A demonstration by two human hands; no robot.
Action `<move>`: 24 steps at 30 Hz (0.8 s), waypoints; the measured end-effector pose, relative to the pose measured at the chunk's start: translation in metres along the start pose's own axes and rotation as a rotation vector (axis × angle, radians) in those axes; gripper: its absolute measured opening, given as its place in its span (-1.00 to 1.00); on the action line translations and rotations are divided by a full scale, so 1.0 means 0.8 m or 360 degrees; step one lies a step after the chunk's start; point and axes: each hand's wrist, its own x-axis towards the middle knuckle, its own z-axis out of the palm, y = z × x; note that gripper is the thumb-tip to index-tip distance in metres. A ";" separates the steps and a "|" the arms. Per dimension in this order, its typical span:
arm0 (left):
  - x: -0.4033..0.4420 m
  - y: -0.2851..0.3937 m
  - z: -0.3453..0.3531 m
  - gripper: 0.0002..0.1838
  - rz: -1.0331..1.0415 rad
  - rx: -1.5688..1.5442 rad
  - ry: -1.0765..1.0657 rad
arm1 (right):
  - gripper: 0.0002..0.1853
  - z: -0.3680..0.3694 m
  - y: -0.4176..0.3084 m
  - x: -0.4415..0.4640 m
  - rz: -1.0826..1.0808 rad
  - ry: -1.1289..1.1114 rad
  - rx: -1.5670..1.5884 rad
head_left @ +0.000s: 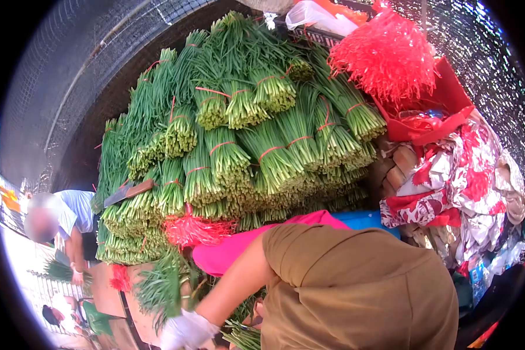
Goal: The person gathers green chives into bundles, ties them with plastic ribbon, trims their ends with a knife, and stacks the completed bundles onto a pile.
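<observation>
My right hand (186, 332), in a white glove, is at the bottom edge, below a loose bundle of green stalks (163, 286). Its fingers are cut off or blurred, so I cannot tell whether they hold anything. The bare forearm runs down from a brown sleeve (309, 251). Cut stalks (242, 335) lie to the right of this hand. My left hand does not show. Above the arm rises a large pile of green bunches (233, 151) tied with red bands. A knife with a wooden handle (139, 188) rests on the pile's left side.
Red plastic strands (198, 228) lie at the pile's front. More red strands (385, 55) hang at the upper right by a red box (449, 111). Patterned cloth (472, 169) is heaped at right. Another person (76, 210) bends at the left, a gloved hand near greens.
</observation>
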 end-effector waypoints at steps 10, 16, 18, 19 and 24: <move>0.025 -0.115 0.123 -0.51 -0.0227 -0.0936 -0.0194 | -0.54 0.049 -0.032 -0.024 0.1616 -0.0479 0.0204; 0.023 -0.079 0.060 -0.46 -0.0476 -0.0227 -0.0013 | -0.53 -0.234 -0.086 0.084 0.1092 -0.0304 -0.1125; 0.009 0.005 0.059 -0.63 -0.0591 -0.0764 0.0367 | -0.65 -0.358 -0.142 0.120 0.1316 -0.0209 -0.1787; 0.019 -0.022 0.052 -0.65 -0.0798 -0.1048 0.0463 | -0.70 -0.417 -0.177 0.138 0.1458 -0.0115 -0.2079; 0.037 -0.153 0.052 -0.75 -0.1275 -0.2160 0.0708 | -0.54 -0.656 -0.419 0.101 0.1555 0.0201 -0.3195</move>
